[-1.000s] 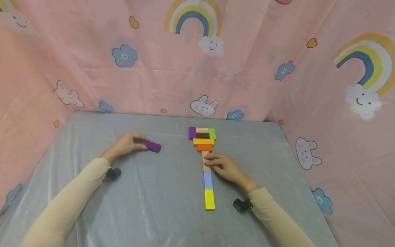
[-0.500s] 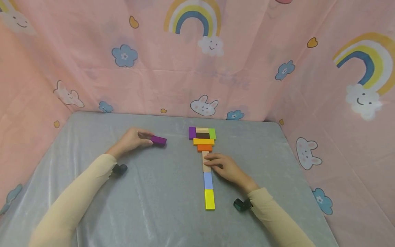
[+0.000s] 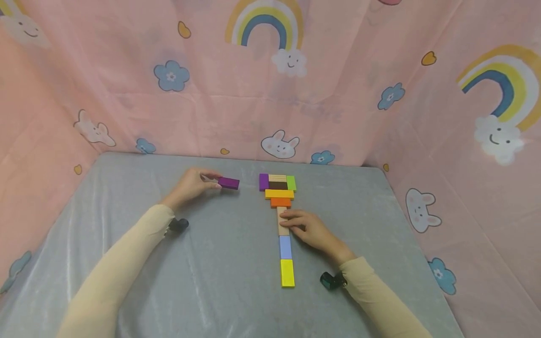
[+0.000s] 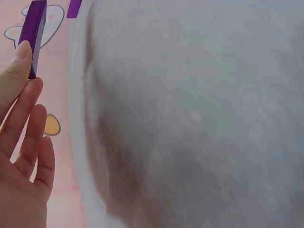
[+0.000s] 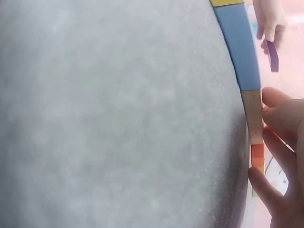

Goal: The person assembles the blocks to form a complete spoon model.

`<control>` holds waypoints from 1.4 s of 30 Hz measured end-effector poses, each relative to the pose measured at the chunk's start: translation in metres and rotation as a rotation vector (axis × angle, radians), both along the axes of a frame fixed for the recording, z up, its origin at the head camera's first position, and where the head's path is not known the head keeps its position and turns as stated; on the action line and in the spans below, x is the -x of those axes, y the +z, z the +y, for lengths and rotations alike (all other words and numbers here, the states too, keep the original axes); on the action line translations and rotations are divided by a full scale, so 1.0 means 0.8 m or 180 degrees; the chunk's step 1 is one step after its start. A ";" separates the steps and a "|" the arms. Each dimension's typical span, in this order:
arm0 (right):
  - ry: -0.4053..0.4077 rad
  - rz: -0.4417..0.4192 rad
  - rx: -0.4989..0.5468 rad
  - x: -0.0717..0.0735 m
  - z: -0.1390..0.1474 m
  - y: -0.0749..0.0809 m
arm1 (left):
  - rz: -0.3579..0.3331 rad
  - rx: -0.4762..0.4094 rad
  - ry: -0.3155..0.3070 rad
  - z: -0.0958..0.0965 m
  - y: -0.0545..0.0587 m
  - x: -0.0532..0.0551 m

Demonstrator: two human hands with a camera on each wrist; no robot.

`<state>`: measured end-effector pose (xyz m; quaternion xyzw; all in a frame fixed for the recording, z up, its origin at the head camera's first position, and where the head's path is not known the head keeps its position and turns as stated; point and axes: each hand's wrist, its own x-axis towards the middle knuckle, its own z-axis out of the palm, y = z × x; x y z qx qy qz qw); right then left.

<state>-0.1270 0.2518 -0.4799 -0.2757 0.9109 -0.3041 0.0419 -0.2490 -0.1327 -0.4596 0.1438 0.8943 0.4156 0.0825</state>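
Observation:
My left hand [image 3: 194, 184] pinches a purple block [image 3: 228, 183] by its left end, thumb on one face and fingertips opposite, left of a row of coloured blocks. In the left wrist view the held purple block [image 4: 34, 28] stands up from the fingertips. Relaxed, nearly straight fingers of my right hand [image 3: 312, 231] rest on the plain wood block [image 3: 283, 231]. Below that lie a blue block [image 3: 285, 247] and a yellow block [image 3: 287, 273]. Above it come an orange block [image 3: 281, 203] and a wider amber block [image 3: 279, 194].
At the row's far end, a second purple block [image 3: 264, 182] and a green block [image 3: 291, 183] flank a dark brown block [image 3: 277, 186] and thin light wood strips [image 3: 277, 178]. Grey cloth [image 3: 228, 263] covers the table; a pink patterned curtain [image 3: 203, 117] surrounds it.
My left hand has carried the purple block rightward and away from me, closer to the row's far end. My right hand and the laid blocks keep their places.

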 end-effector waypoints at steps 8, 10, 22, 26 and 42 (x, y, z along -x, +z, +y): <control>0.0019 0.0038 -0.0010 0.000 -0.001 0.000 | 0.0022 -0.0067 -0.0016 0.020 0.005 0.012; 0.0020 0.0031 -0.0015 0.000 -0.001 0.001 | 0.0021 -0.0106 0.0002 0.025 0.006 0.015; -0.0041 -0.0092 -0.0036 0.001 -0.001 0.000 | 0.0021 -0.0346 0.0083 0.054 0.013 0.034; -0.0056 -0.0061 -0.0056 0.001 -0.001 -0.001 | 0.0114 -0.0370 0.0038 0.067 0.015 0.041; -0.0024 -0.0043 -0.0046 0.002 0.000 -0.001 | 0.0156 -0.0479 0.0116 0.129 0.012 0.062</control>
